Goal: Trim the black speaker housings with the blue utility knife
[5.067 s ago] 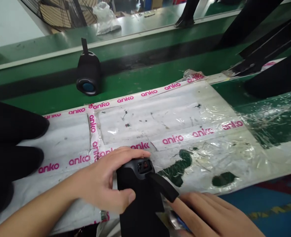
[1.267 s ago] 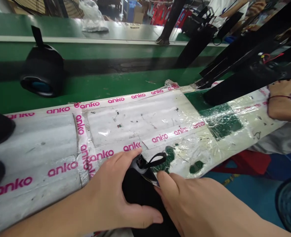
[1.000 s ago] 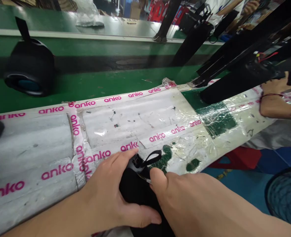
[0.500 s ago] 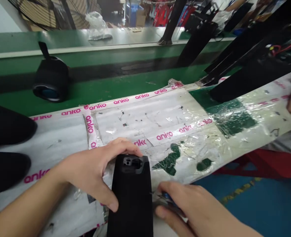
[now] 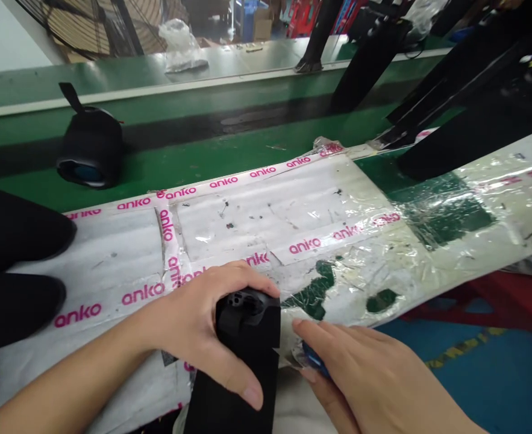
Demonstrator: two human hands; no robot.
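My left hand (image 5: 211,319) wraps over the top end of a long black cloth-covered piece (image 5: 234,386), its fingers behind and its thumb across the front. A dark plastic recess with small openings shows at that end. At the right edge of the cloth, a slit or fold opens just below the recess; I cannot tell which. My right hand (image 5: 360,367), close beside that edge, closes round a small blue-handled tool (image 5: 314,360) with a greyish metal part. Its tip is blurred, and the lower end of the black piece runs out of view.
A cylindrical black speaker (image 5: 91,147) with a strap stands on the green belt (image 5: 179,157). Long black tubes (image 5: 464,138) lie at the right, and rounded black pieces (image 5: 21,232) at the left. Printed pink tape crosses the white-covered table (image 5: 256,211). A plastic bag (image 5: 179,45) sits behind.
The black piece has tilted and its upper end shifted right, with my left thumb now farther across it. A gap appears at its right edge. My right hand has moved slightly right.
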